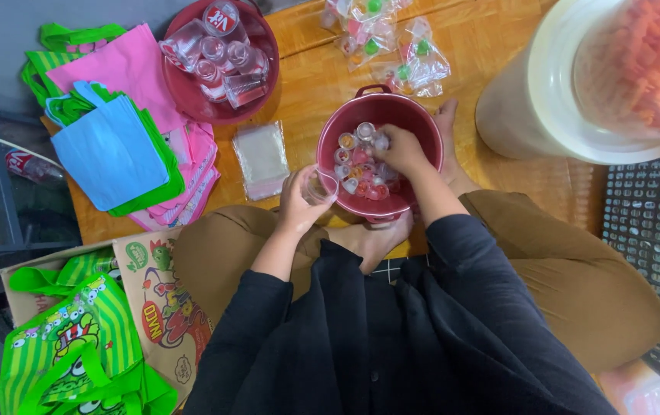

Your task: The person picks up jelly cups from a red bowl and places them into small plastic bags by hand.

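My right hand [401,147] is down inside the maroon bowl [422,127] between my feet, fingers closed around one of the small jelly cups [354,157] heaped there, while my left hand [299,201] grips a clear plastic bag [321,187] at the bowl's near rim, its mouth held open toward the bowl. I judge I'm mid-fill — the picked cup needs lifting clear of the pile and dropping squarely into that mouth, which the left must keep wide. The cups are tiny, clear-walled, with red, orange and pale fillings — slippery-looking; beyond lie a flat stack of empty bags [262,159], a second bowl of cups [218,58] and filled packets [391,42].
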